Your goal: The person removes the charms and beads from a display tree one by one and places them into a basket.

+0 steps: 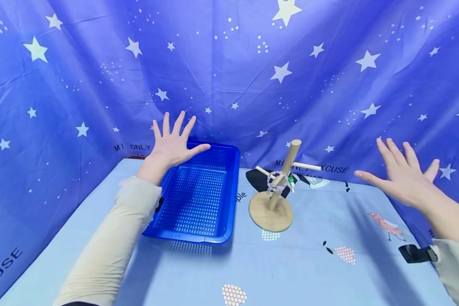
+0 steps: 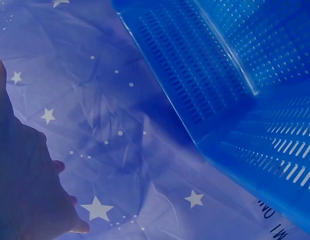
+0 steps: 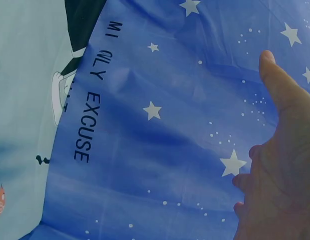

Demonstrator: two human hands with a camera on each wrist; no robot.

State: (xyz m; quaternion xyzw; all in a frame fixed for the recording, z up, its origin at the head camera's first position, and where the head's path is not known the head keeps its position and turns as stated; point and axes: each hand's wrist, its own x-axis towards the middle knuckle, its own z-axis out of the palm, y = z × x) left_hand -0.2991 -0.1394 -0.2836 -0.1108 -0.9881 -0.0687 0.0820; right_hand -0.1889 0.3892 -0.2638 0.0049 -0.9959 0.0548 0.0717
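On a table spread with a pale blue printed cloth (image 1: 199, 280), the following items. Blue basket (image 1: 234, 191): plastic, rectangular, with a slotted floor and perforated walls; placed left of centre, towards the back edge. Wooden stand (image 1: 270, 212): round base, upright post with thin side pegs; placed just right of the basket, apart from it. Beaded bracelet (image 1: 269, 183): pale lavender, hung at the peg facing the viewer. Small green piece (image 1: 291, 179): beside the post, on its right; too small to identify.

Left hand (image 1: 170, 146): raised, fingers spread wide, thumb held out to the right; nearest to the basket, overlapping its back left part in the head view, and apart from its rim in the left wrist view. Right hand (image 1: 403, 174): raised, fingers spread, thumb pointing towards the stand; right of the stand and well apart from it.

Sleeves (image 1: 103, 246): cream, on both forearms. Black device (image 1: 417, 253): at the right wrist. Curtain (image 1: 222, 63): blue-violet, behind the table, printed with white stars, dots and black lettering along the lower part. Cloth prints: pink bird (image 1: 387, 225) near the right edge, dotted hearts, black shapes behind the stand.
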